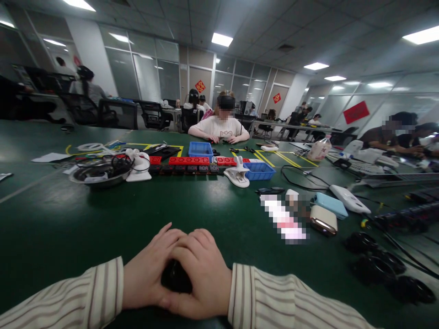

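Observation:
Both my hands rest low on the green table (103, 214), curved round a small black object (176, 276). My left hand (146, 267) wraps it from the left, with one fingertip lifted. My right hand (206, 272) closes over it from the right, and its fingers overlap those of the left. Only a dark, smooth patch of the object shows between the hands, so its kind is hidden.
Ahead stand a metal bowl (103, 176) with cables, red power-strip parts (188, 161), a white clip-on device (237, 173) and blue bins (259, 171). To the right lie a blurred-out phone (283, 219), a cream case (323, 220) and black rings (373, 267). A person (222, 123) sits opposite.

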{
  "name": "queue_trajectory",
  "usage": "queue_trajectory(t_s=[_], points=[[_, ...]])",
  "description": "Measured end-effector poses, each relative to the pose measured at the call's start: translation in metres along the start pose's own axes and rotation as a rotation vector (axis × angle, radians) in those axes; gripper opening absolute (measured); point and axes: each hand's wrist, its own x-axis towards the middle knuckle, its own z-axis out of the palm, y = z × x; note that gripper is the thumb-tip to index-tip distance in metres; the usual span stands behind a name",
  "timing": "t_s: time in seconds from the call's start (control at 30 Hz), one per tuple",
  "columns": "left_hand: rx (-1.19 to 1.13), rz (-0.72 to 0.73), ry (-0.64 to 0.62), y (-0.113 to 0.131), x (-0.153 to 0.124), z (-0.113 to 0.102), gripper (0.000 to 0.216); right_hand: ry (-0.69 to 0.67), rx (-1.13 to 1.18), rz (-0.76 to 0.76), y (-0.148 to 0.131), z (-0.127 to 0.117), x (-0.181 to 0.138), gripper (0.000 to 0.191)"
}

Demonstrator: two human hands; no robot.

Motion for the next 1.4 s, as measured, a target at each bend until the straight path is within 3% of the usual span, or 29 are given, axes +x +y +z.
queue_trajectory(t_s=[0.1, 0.23, 0.4, 0.57, 0.7, 0.77, 0.87, 0.93, 1.03, 1.17, 1.27, 1.4], points=[[0.0, -0.028, 0.013, 0.003, 0.001, -0.005, 0.051, 0.009, -0.049, 0.142, -0.003, 0.001, 0.0, 0.058], [-0.044, -0.025, -0.04, 0.004, 0.003, -0.009, 0.035, -0.076, -0.13, 0.142, -0.007, 0.0, 0.0, 0.051], [-0.226, -0.001, -0.118, 0.0, 0.008, -0.01, 0.042, -0.179, -0.082, -0.058, -0.005, -0.004, 0.001, 0.013], [-0.276, 0.02, -0.171, 0.001, 0.013, -0.013, 0.035, -0.238, 0.028, -0.32, 0.0, -0.002, 0.001, 0.016], [-0.276, 0.04, -0.154, 0.0, 0.012, -0.012, 0.036, -0.201, 0.071, -0.371, -0.001, -0.003, 0.001, 0.021], [-0.252, 0.037, -0.149, -0.002, 0.009, -0.009, 0.049, -0.111, 0.077, -0.3, -0.002, -0.004, 0.0, 0.025], [-0.19, 0.004, -0.093, -0.002, 0.004, -0.004, 0.068, -0.031, 0.046, -0.016, -0.004, -0.003, -0.001, 0.038], [-0.148, -0.029, -0.033, -0.001, 0.0, -0.003, 0.072, -0.03, 0.011, 0.165, -0.006, -0.003, -0.001, 0.047], [-0.099, -0.045, -0.012, 0.001, -0.002, -0.003, 0.07, -0.101, -0.07, 0.249, -0.007, -0.003, 0.0, 0.048], [-0.12, -0.041, -0.076, 0.002, 0.0, -0.005, 0.049, -0.241, -0.161, 0.177, -0.008, -0.006, 0.001, 0.037], [-0.174, -0.011, -0.121, 0.001, 0.004, -0.006, 0.04, -0.271, -0.144, 0.049, -0.006, -0.005, 0.002, 0.025], [-0.236, -0.003, -0.156, 0.001, 0.008, -0.007, 0.046, -0.326, 0.002, -0.205, 0.001, -0.003, 0.002, 0.011]])
